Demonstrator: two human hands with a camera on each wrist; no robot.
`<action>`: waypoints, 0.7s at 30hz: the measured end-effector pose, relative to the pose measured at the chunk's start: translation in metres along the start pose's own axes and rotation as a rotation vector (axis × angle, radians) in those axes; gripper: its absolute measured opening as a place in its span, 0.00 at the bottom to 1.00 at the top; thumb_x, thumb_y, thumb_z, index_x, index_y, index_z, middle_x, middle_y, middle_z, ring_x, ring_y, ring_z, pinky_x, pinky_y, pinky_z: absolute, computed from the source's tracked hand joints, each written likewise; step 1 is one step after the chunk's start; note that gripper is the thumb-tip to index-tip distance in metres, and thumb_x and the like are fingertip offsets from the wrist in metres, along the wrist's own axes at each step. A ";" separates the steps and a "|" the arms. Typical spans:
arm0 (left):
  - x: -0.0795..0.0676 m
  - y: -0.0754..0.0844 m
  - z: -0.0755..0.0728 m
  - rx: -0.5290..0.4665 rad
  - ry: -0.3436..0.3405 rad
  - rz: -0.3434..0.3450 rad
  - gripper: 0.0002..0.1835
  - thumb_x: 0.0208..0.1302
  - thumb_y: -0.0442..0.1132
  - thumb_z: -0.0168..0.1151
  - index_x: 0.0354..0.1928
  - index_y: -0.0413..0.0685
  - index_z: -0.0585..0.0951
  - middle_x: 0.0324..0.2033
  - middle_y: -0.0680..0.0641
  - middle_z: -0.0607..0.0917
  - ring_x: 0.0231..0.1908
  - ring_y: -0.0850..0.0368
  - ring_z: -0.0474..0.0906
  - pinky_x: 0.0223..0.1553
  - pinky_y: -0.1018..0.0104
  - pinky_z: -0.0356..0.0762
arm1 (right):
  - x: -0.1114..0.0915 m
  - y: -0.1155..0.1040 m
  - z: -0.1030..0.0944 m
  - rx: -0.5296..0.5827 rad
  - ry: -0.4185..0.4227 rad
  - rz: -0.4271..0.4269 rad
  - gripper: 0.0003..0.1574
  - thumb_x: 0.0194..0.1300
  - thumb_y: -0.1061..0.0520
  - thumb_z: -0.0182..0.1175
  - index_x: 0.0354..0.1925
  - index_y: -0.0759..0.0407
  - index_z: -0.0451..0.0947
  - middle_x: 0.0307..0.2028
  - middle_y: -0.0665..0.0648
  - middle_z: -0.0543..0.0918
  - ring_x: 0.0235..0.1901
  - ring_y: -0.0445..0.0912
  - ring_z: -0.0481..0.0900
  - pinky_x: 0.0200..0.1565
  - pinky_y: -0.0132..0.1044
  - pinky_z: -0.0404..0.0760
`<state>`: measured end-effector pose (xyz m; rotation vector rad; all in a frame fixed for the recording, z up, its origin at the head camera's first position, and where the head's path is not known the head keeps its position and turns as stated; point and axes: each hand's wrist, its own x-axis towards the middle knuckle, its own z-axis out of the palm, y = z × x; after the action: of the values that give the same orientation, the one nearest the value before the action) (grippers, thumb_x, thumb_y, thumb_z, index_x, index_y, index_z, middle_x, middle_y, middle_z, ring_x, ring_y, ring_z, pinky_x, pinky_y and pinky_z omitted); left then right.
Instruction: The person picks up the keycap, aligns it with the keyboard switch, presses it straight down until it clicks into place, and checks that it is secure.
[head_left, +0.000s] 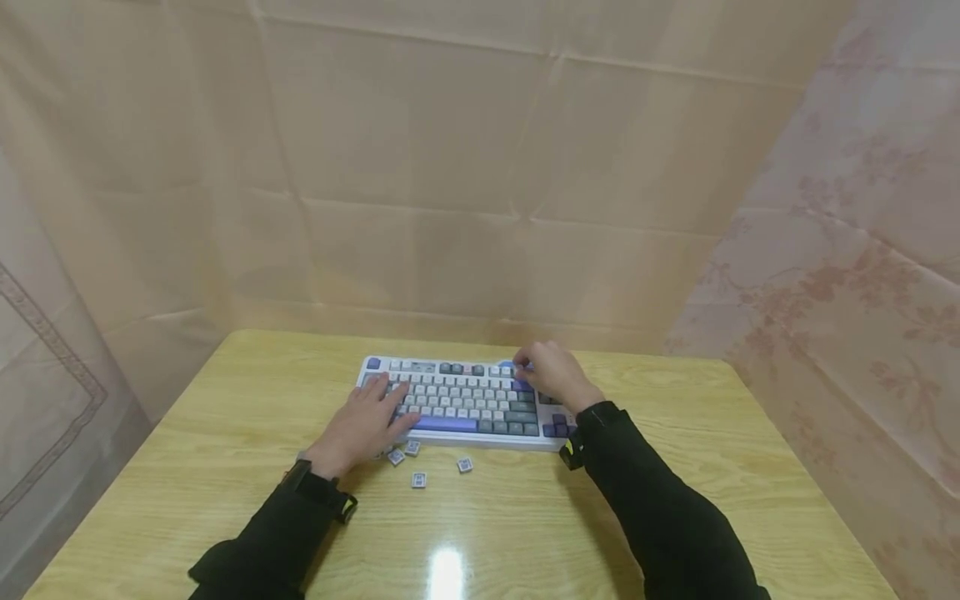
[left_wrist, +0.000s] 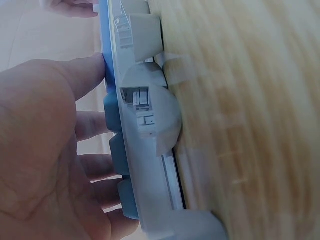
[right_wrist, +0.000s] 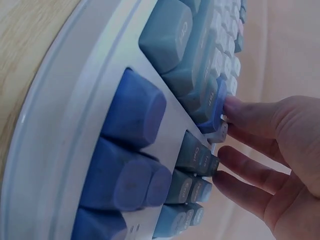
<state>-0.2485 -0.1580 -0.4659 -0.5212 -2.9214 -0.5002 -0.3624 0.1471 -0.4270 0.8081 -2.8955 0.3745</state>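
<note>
A white keyboard (head_left: 450, 443) with white, grey-green and purple-blue keys lies on the table. My left hand (head_left: 365, 419) rests on its left side with the fingers spread. In the left wrist view, the left thumb (left_wrist: 90, 75) touches the blue space bar. At the back right of the keyboard is my right hand (head_left: 555, 375), bent down at the top row. In the right wrist view, its thumb and forefinger pinch at a white keycap (right_wrist: 218, 134) behind the large blue key (right_wrist: 216, 105). The fingertips partly hide that keycap. The other right fingers touch the dark keys beside it.
Several loose keycaps (head_left: 418, 480) lie on the wooden table (head_left: 510, 517) in front of the keyboard, some near the left thumb. A small blue thing (head_left: 506, 363) shows at the keyboard's back edge. Beige curtain cloth (head_left: 420, 275) hangs behind the table.
</note>
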 end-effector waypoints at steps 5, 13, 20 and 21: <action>-0.001 -0.001 0.000 0.002 -0.003 -0.006 0.35 0.69 0.59 0.47 0.67 0.40 0.66 0.68 0.30 0.59 0.68 0.35 0.50 0.64 0.40 0.49 | 0.005 -0.003 0.003 -0.030 -0.031 0.028 0.11 0.57 0.58 0.66 0.41 0.56 0.85 0.38 0.52 0.85 0.40 0.46 0.80 0.46 0.42 0.77; 0.000 0.000 0.001 0.001 -0.006 -0.015 0.35 0.68 0.59 0.47 0.67 0.40 0.66 0.68 0.31 0.59 0.68 0.36 0.50 0.64 0.41 0.49 | 0.005 -0.007 0.001 -0.041 -0.061 0.055 0.10 0.58 0.59 0.65 0.41 0.55 0.86 0.37 0.51 0.85 0.37 0.44 0.79 0.46 0.42 0.78; -0.001 -0.001 0.001 0.002 -0.011 -0.021 0.36 0.68 0.59 0.46 0.68 0.40 0.65 0.68 0.31 0.59 0.68 0.35 0.49 0.64 0.40 0.48 | 0.006 -0.008 -0.001 -0.013 -0.083 0.090 0.10 0.58 0.60 0.65 0.39 0.54 0.86 0.37 0.51 0.85 0.37 0.44 0.79 0.47 0.42 0.78; -0.001 -0.001 0.001 0.002 -0.011 -0.020 0.36 0.68 0.59 0.47 0.68 0.40 0.65 0.68 0.31 0.59 0.68 0.35 0.50 0.64 0.40 0.48 | 0.006 -0.008 -0.001 -0.010 -0.084 0.094 0.09 0.58 0.60 0.65 0.39 0.54 0.86 0.37 0.51 0.85 0.37 0.44 0.78 0.47 0.41 0.78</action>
<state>-0.2480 -0.1585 -0.4673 -0.4965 -2.9401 -0.4989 -0.3637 0.1374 -0.4235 0.7046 -3.0190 0.3425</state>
